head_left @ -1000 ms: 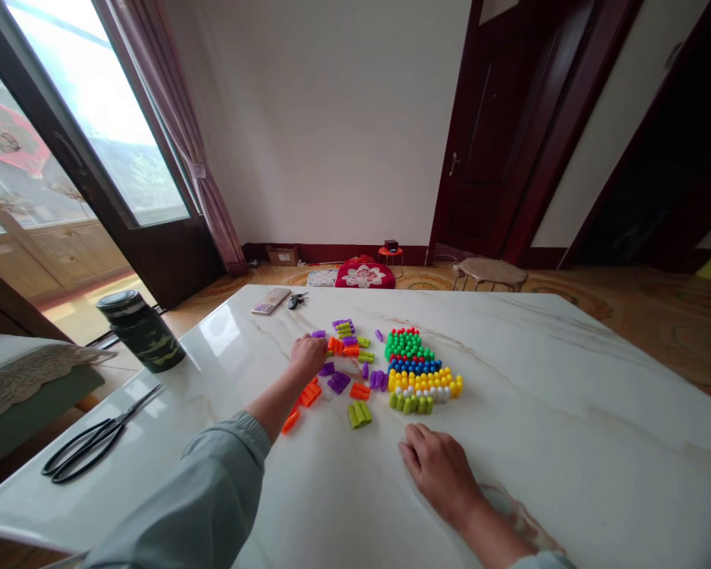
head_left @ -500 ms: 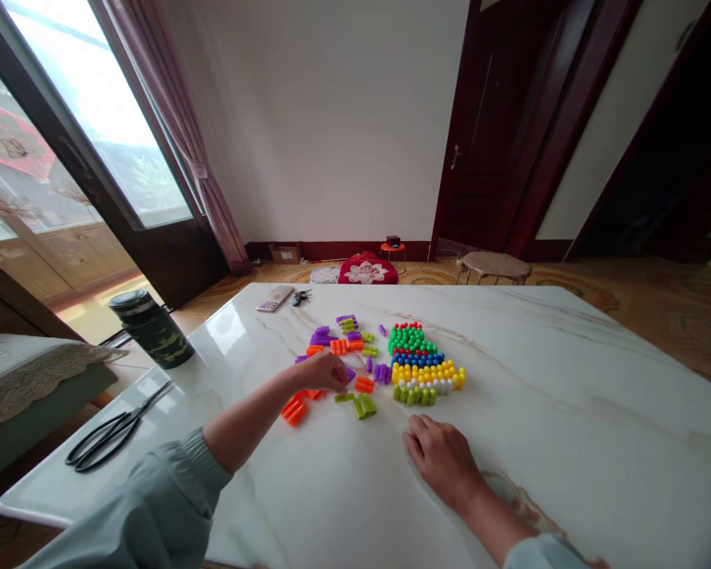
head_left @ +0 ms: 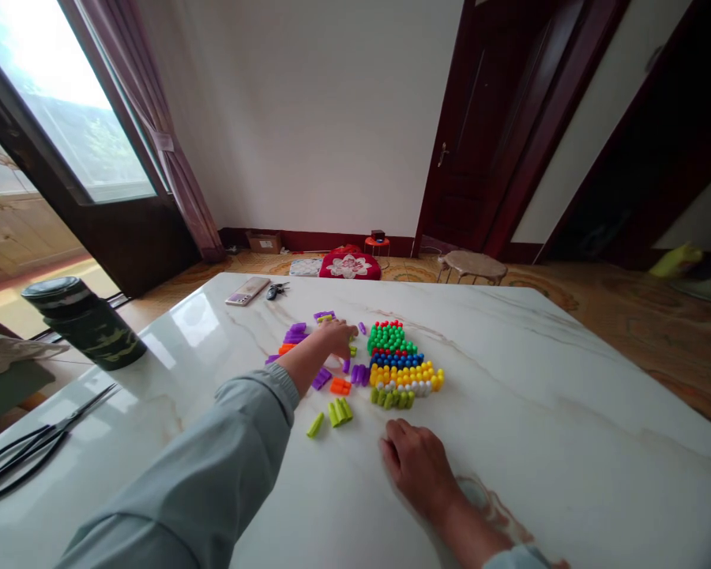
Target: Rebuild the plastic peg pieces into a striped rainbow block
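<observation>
My left hand (head_left: 335, 338) reaches over the far part of a spread of small plastic pegs, its fingers slightly apart and bent down beside some green pegs (head_left: 353, 350). Whether a fingertip touches them is hard to see. Purple pegs (head_left: 321, 378) and orange pegs (head_left: 340, 386) lie around that hand; the forearm hides others. Nearer me are a lone green peg (head_left: 315, 425) and a small green group (head_left: 340, 412). My right hand (head_left: 418, 466) rests on the table with curled fingers, near a block of upright pegs in rows: yellow (head_left: 407, 374), blue (head_left: 398, 359), green (head_left: 391, 340), red and white.
The marble-patterned table (head_left: 545, 411) carries black-handled scissors (head_left: 41, 446) at left, a phone (head_left: 247, 291) and keys (head_left: 276, 291) at the far edge. A camouflage flask (head_left: 88, 324) stands at the left edge. Beyond are a stool (head_left: 472, 265) and a door (head_left: 491, 126).
My left hand has moved away from me, toward the far pegs. The lone green peg now lies closer to me, turned. My right hand stays in place; the view has shifted right.
</observation>
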{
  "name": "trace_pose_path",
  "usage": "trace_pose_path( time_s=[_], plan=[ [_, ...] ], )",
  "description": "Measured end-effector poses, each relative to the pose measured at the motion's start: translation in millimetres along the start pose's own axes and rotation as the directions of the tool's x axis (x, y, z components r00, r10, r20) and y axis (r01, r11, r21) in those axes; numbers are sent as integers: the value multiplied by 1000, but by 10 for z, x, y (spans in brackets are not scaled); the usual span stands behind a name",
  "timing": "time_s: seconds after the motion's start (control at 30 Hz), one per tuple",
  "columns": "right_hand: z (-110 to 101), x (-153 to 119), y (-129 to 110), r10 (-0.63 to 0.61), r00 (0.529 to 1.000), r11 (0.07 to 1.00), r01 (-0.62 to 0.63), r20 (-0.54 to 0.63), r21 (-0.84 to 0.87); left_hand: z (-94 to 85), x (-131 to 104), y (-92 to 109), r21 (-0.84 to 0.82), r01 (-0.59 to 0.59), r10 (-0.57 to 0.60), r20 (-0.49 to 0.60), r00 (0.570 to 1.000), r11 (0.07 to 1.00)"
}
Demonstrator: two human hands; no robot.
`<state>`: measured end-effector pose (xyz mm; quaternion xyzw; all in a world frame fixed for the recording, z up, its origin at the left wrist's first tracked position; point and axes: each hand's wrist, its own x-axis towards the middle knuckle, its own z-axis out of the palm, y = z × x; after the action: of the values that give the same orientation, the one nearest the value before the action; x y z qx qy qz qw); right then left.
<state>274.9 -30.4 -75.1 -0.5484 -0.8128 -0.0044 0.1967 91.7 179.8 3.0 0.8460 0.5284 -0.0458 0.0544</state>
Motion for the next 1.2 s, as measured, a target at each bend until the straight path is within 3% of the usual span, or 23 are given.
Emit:
trace_pose_path(
  time_s=[0.13,0.43,0.57,0.73,0.87,0.97,1.2],
  plan=[
    [-13,4,-4,0,1000,1000,0,7,8,31,35,50,65,-12,9,55,998,998],
    [-2,5,-3,3,1000,1000,-3,15,-21,29,-128,104,84,-66,65,17,998,994],
    [-1,1,-1,-8,1000,999,7,-3,-44,-55,-277,32,64,-66,69,-41,997,996],
    [-6,-3,-10,-28,999,998,25,-41,-65,-152,-537,-130,62,-65,67,-43,997,996],
    [-10,-2,-17,-27,998,997,23,-50,-79,-166,-653,-145,97,-51,57,-59,997,994],
    [-14,4,-18,-19,999,997,16,-42,-76,-109,-629,-70,128,-75,83,-55,995,989],
    [-10,3,-24,17,1000,998,-17,14,-54,106,-355,65,174,-143,132,70,989,974]
  ],
)
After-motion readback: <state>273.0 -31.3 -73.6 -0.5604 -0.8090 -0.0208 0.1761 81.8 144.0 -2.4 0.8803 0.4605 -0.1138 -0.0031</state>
